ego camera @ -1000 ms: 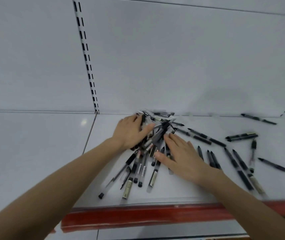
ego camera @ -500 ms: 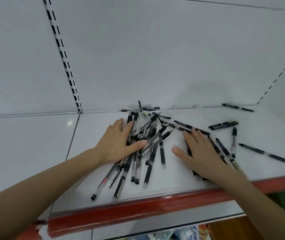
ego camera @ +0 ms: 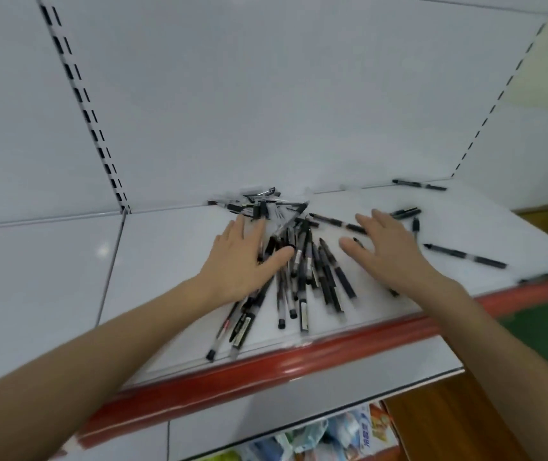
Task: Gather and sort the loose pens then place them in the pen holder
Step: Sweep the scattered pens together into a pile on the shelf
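Left hand [ego camera: 244, 261]: palm down, fingers spread flat, resting on the left side of the pen pile [ego camera: 302, 264], thumb across several barrels. Right hand [ego camera: 389, 247]: palm down, fingers spread, lying over stray pens right of the pile. Pens: black and clear-barrelled, heaped mid-shelf [ego camera: 166, 277]; further loose pens [ego camera: 465, 256] lie scattered to the right.

A heap of black-and-clear plastic pens [ego camera: 299, 261] lies on a white shelf [ego camera: 153, 261] with a red front edge. The left hand [ego camera: 244, 261] rests flat on the heap; the right hand [ego camera: 387, 249] lies flat beside it, over scattered pens.
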Tool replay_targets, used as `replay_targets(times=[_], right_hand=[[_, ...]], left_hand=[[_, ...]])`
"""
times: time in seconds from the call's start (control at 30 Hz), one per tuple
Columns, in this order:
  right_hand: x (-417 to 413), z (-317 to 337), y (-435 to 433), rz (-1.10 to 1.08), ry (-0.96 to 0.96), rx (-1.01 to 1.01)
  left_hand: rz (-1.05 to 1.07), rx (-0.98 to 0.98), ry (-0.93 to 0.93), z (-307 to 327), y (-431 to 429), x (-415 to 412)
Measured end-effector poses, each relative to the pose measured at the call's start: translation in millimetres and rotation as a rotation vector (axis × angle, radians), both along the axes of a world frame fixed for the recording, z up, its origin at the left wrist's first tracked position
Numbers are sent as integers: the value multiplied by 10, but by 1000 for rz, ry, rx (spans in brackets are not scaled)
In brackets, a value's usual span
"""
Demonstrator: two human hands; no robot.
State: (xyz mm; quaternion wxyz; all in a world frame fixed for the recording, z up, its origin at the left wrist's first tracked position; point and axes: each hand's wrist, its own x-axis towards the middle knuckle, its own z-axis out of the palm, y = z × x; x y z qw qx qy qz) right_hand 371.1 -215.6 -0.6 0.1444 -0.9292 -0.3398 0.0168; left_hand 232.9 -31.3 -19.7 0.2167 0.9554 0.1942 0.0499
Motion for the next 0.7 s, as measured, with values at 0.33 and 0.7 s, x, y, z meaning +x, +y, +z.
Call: replay_targets(times=[0.33,0.7], right_hand=[[100,-200,123,-4,57,7],[731,38,-825,-78,123,-138]], left_hand=[[60,57,28,-58,-369,416],[-12,-38,46,97,-476,179]])
